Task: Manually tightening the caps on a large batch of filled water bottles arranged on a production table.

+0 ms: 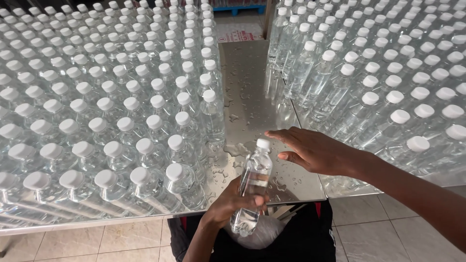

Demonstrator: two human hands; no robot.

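Water is filling the clear plastic bottle [253, 187] almost to its neck, and the bottle is carrying a white screw cap at its top. It is slim, with ribbed sides, and a pale band is circling its middle. The bottle is tilting a little, cap away from the person, base toward the lap. It is hanging just off the near edge of the steel table [252, 104], above a whitish bundle [264, 233] that is lying on the person's dark clothing.

The left hand [233, 201] is gripping the bottle around its lower half, fingers curling about the body and a thumb pressing on the front. The right hand [315, 150] is hovering flat just beside the cap, palm down, fingers stretched out and holding nothing; its fingertips are sitting close to the cap, though whether they are touching it cannot be told.

Water drops are spotting the bare strip of table between two crowds of like bottles. The left block of capped bottles [97, 106] is standing upright in tight rows, and the right block of capped bottles [383, 73] is doing the same across the gap. Pale floor tiles [369, 228] are showing below the table edge.
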